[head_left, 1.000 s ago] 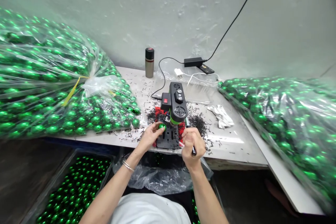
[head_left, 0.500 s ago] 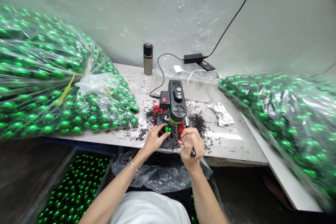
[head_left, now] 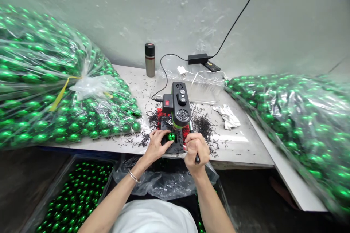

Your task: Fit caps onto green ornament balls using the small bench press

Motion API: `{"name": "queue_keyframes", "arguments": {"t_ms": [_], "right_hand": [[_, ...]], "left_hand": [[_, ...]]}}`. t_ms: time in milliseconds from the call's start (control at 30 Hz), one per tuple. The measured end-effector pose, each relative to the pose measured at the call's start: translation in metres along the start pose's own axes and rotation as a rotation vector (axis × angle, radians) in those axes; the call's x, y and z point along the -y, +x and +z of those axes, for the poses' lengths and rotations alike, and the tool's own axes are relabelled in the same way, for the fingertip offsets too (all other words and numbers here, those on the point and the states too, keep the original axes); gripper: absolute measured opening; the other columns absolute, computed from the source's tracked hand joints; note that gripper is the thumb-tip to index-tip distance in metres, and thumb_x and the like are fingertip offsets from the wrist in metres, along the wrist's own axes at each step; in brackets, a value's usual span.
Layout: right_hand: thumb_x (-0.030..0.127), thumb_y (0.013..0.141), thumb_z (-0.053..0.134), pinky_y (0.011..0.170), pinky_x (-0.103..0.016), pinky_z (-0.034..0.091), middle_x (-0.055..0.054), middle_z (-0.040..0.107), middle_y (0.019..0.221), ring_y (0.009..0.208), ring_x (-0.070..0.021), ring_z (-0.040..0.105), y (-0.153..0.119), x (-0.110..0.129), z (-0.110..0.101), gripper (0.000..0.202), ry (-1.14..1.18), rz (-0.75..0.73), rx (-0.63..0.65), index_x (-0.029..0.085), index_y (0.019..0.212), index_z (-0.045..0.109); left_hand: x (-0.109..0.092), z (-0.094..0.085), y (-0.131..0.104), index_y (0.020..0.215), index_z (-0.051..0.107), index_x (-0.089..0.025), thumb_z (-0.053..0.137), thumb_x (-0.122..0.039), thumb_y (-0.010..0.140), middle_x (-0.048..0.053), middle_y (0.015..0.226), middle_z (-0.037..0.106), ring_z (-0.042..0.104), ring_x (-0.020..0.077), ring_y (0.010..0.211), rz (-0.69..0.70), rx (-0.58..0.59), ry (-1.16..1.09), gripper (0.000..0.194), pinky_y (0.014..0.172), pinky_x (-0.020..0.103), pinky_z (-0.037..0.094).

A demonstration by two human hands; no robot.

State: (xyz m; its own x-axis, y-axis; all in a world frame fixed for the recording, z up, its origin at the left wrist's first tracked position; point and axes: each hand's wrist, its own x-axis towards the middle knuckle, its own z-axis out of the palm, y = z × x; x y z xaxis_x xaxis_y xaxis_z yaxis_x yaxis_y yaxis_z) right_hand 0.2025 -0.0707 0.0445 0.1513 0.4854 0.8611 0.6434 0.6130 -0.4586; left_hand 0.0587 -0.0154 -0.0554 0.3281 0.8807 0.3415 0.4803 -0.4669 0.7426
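Observation:
Between the thumb and fingers of my left hand (head_left: 158, 145) is a shiny green ball (head_left: 171, 136), held at the front of a small black press machine (head_left: 181, 103). My right hand (head_left: 197, 152) is wrapped round the machine's lever handle (head_left: 197, 158), whose black end pokes out below the fist. The machine's round head sits just behind and above the ball. Whether the ball rests on the black base plate (head_left: 175, 148) I cannot tell. Red material (head_left: 185, 130) shows around the base.
Large clear bags of green balls lie left (head_left: 41, 91) and right (head_left: 287, 116). Black scraps (head_left: 202, 127) litter the table (head_left: 246, 149). A white glove (head_left: 226, 116), a bottle (head_left: 150, 60) and a power adapter (head_left: 198, 58) lie behind. Below left, a bin (head_left: 73, 196) holds many balls.
The green ball, in my left fingers, has come forward from under the machine's head and now shows more fully. My right hand stays on the lever. The whole view has shifted slightly.

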Motion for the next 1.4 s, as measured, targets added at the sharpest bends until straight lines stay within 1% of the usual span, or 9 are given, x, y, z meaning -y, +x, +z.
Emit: {"name": "queue_keyframes", "arguments": {"t_ms": [333, 533, 633, 767, 933, 1033, 1200, 1300, 1400], "right_hand": [[0.012, 0.093, 0.041, 0.058, -0.027, 0.043, 0.0, 0.054, 0.07, 0.063, -0.013, 0.052, -0.004, 0.0, 0.0, 0.025, -0.012, 0.008, -0.002, 0.022, 0.072, 0.046], [0.018, 0.096, 0.037, 0.062, -0.03, 0.047, -0.001, 0.055, 0.071, 0.06, -0.0129, 0.05, -0.022, -0.017, 0.002, 0.026, -0.056, -0.076, 0.045, 0.022, 0.072, 0.046], [0.024, 0.099, 0.033, 0.063, -0.032, 0.048, 0.0, 0.055, 0.069, 0.058, -0.0131, 0.05, -0.032, -0.028, 0.009, 0.029, -0.074, -0.141, -0.013, 0.023, 0.072, 0.045], [0.025, 0.099, 0.033, 0.064, -0.032, 0.049, 0.001, 0.054, 0.068, 0.058, -0.0126, 0.05, -0.043, -0.036, 0.017, 0.03, -0.075, -0.155, -0.086, 0.024, 0.071, 0.043], [0.024, 0.1, 0.03, 0.067, -0.032, 0.05, 0.001, 0.052, 0.072, 0.062, -0.0124, 0.053, -0.048, -0.04, 0.017, 0.029, -0.036, -0.15, -0.049, 0.024, 0.074, 0.043], [0.023, 0.1, 0.034, 0.066, -0.031, 0.049, 0.001, 0.052, 0.073, 0.065, -0.0122, 0.055, -0.048, -0.042, 0.016, 0.028, -0.033, -0.19, 0.029, 0.023, 0.073, 0.044], [0.02, 0.099, 0.034, 0.062, -0.03, 0.045, 0.001, 0.05, 0.07, 0.06, -0.0116, 0.049, -0.029, -0.03, 0.008, 0.031, -0.002, -0.133, -0.015, 0.022, 0.069, 0.042], [0.014, 0.096, 0.041, 0.055, -0.027, 0.039, 0.001, 0.051, 0.067, 0.058, -0.0105, 0.048, 0.0, -0.011, 0.0, 0.03, 0.027, -0.031, -0.028, 0.021, 0.067, 0.043], [0.011, 0.094, 0.045, 0.054, -0.027, 0.037, 0.002, 0.049, 0.063, 0.058, -0.0106, 0.05, 0.028, 0.008, -0.006, 0.03, 0.044, 0.101, -0.01, 0.021, 0.066, 0.044]], "left_hand": [[-0.006, 0.005, 0.008, 0.115, 0.067, -0.021, 0.065, -0.033, 0.089, 0.009, 0.11, 0.072, 0.061, 0.0265, 0.106, 0.019, -0.038, 0.062, 0.028, 0.099, 0.046, 0.042], [-0.006, 0.005, 0.007, 0.115, 0.067, -0.022, 0.066, -0.032, 0.089, 0.01, 0.111, 0.073, 0.062, 0.0275, 0.107, 0.016, -0.033, 0.072, 0.028, 0.1, 0.047, 0.041], [-0.006, 0.005, 0.006, 0.115, 0.067, -0.022, 0.066, -0.032, 0.088, 0.01, 0.111, 0.073, 0.062, 0.0278, 0.107, 0.018, -0.042, 0.073, 0.029, 0.1, 0.048, 0.041], [-0.006, 0.005, 0.006, 0.114, 0.067, -0.022, 0.067, -0.032, 0.088, 0.01, 0.109, 0.073, 0.062, 0.0274, 0.106, 0.025, -0.042, 0.083, 0.028, 0.101, 0.047, 0.041], [-0.009, 0.004, 0.006, 0.114, 0.068, -0.022, 0.066, -0.033, 0.088, 0.009, 0.108, 0.073, 0.062, 0.0274, 0.106, 0.03, -0.039, 0.087, 0.027, 0.102, 0.048, 0.04], [-0.01, 0.004, 0.006, 0.114, 0.067, -0.022, 0.065, -0.033, 0.09, 0.009, 0.106, 0.073, 0.061, 0.027, 0.105, 0.028, -0.04, 0.085, 0.027, 0.101, 0.048, 0.04], [-0.01, 0.007, 0.009, 0.112, 0.068, -0.02, 0.066, -0.033, 0.088, 0.01, 0.106, 0.072, 0.062, 0.0271, 0.103, 0.03, -0.055, 0.07, 0.027, 0.099, 0.049, 0.041], [-0.011, 0.006, 0.009, 0.111, 0.067, -0.02, 0.067, -0.031, 0.087, 0.01, 0.106, 0.073, 0.062, 0.0277, 0.103, 0.039, -0.068, 0.055, 0.026, 0.101, 0.051, 0.04], [-0.017, -0.002, -0.004, 0.114, 0.065, -0.019, 0.066, -0.031, 0.09, 0.011, 0.106, 0.072, 0.063, 0.0274, 0.103, 0.08, -0.091, 0.031, 0.027, 0.099, 0.049, 0.042]]}}
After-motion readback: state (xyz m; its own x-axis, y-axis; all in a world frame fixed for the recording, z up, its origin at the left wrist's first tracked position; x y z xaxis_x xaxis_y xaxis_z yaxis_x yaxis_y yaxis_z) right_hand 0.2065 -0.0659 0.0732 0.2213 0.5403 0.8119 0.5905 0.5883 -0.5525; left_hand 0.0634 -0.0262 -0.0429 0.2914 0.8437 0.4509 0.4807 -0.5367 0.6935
